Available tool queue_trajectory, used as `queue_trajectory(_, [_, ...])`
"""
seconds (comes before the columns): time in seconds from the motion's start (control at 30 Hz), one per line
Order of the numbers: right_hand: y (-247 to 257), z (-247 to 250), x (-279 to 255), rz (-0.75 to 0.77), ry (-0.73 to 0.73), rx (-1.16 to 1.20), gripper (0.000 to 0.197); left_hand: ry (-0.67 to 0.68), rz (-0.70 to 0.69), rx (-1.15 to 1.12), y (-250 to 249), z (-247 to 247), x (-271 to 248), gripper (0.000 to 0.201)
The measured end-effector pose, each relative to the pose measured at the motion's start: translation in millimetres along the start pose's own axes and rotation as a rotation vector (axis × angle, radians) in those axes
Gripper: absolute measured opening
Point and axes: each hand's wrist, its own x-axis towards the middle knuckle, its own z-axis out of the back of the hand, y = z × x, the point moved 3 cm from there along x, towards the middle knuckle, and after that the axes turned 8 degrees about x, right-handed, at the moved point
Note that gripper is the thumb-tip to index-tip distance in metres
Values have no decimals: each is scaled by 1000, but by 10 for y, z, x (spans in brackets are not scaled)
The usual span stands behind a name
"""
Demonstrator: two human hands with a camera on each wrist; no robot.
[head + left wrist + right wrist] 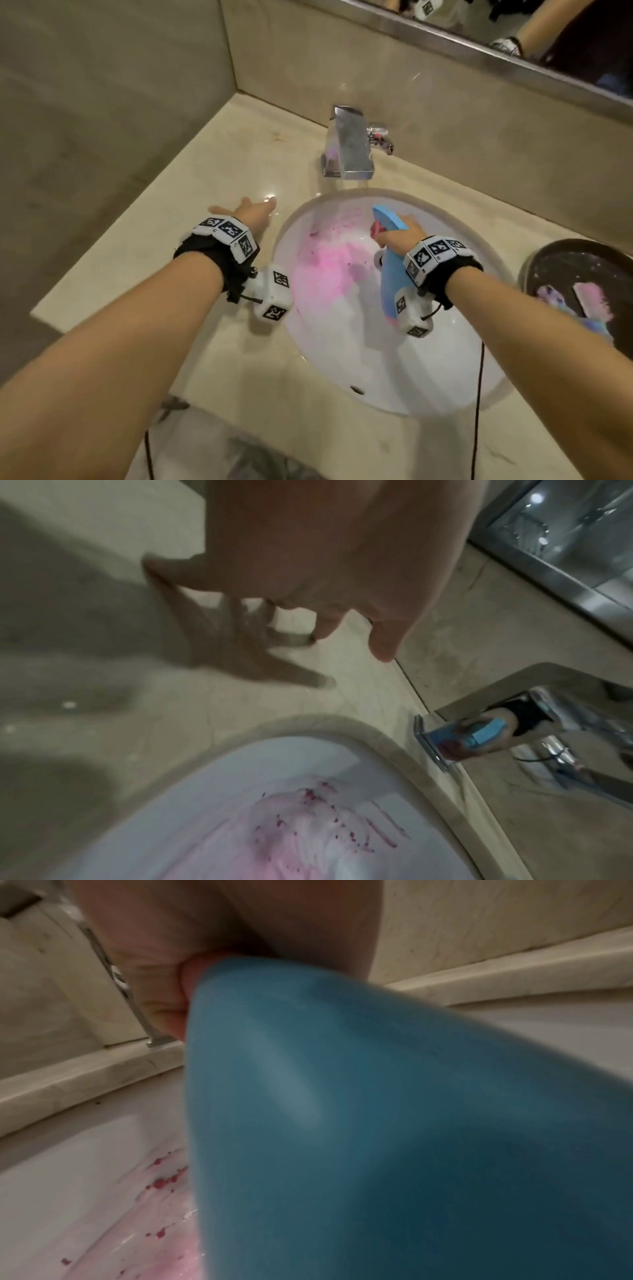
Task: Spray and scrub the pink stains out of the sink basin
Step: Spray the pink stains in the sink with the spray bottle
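A white oval sink basin (342, 359) set in a beige stone counter (239, 394) fills the near centre, its overflow slot on the near wall. Pink stains (322, 270) spread across the basin's left-hand slope, with darker specks and faint streaks towards its far rim; the wrist views show the same pink wash and red flecks.

Over the right half of the basin, the right hand (406, 236) grips a blue spray bottle (394, 274) round its neck, the bottle's red trigger just left of the fingers and its nozzle pointing to the far side of the basin. The bottle hangs above the porcelain, its base nearest the camera.

At the right edge, a dark round tray (548, 263) sits on the counter and holds a pink-bristled brush (591, 301) and a pale, multicoloured item too blurred to identify.

Left of the basin, the left hand (253, 214) is open with fingers spread and holds nothing; whether the fingertips touch the stone cannot be told.

Beyond the basin stands a square chrome faucet (349, 147), with a mirror's lower edge (479, 51) along the far wall.
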Motion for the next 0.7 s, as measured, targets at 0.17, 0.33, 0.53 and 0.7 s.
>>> queue_trajectory(0.17, [-52, -146, 270, -63, -44, 34, 8, 14, 34, 82, 98, -148, 227, 109])
queue_trajectory(0.33, [-12, -239, 426, -42, 0, 44, 11, -42, 75, 102, 89, -272, 215, 98])
queue_trajectory(0.53, [-14, -260, 529, -80, -57, 45, 4, -111, 91, 175, 42, -318, 166, 79])
queue_trajectory(0.7, [-31, -305, 596, -66, 4, 74, 3, -133, 115, 179, 24, -335, 180, 80])
